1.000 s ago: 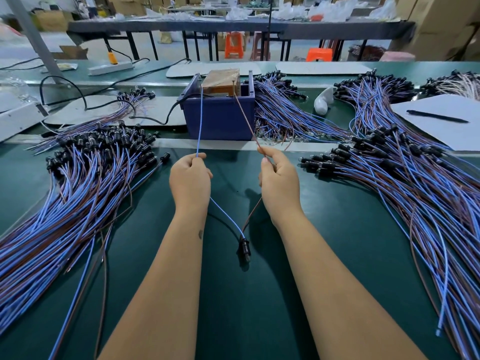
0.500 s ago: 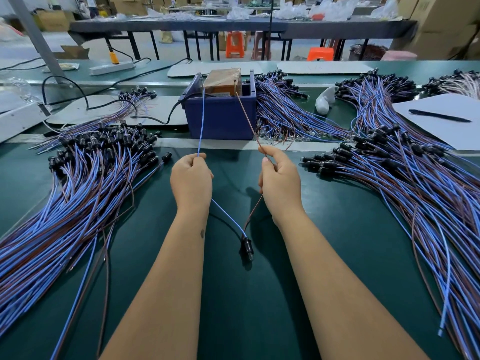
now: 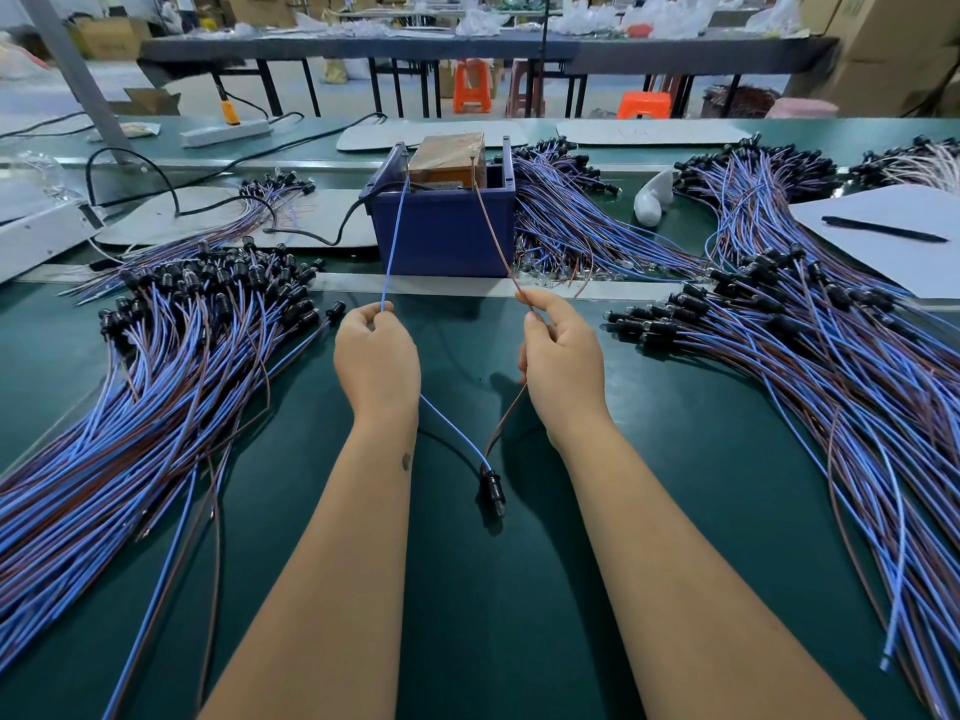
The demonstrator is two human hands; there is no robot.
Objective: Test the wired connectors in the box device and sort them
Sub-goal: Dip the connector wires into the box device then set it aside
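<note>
Left hand (image 3: 376, 356) pinching blue wire (image 3: 393, 241), right hand (image 3: 563, 358) pinching brown wire (image 3: 493, 236); both ends up at blue box (image 3: 441, 236), frame centre-top.

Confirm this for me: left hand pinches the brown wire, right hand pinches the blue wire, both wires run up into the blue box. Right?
Not quite: the colours are swapped. The head view shows the left hand pinching the blue wire and the right hand pinching the brown wire. Both do run up into the blue box.
</note>
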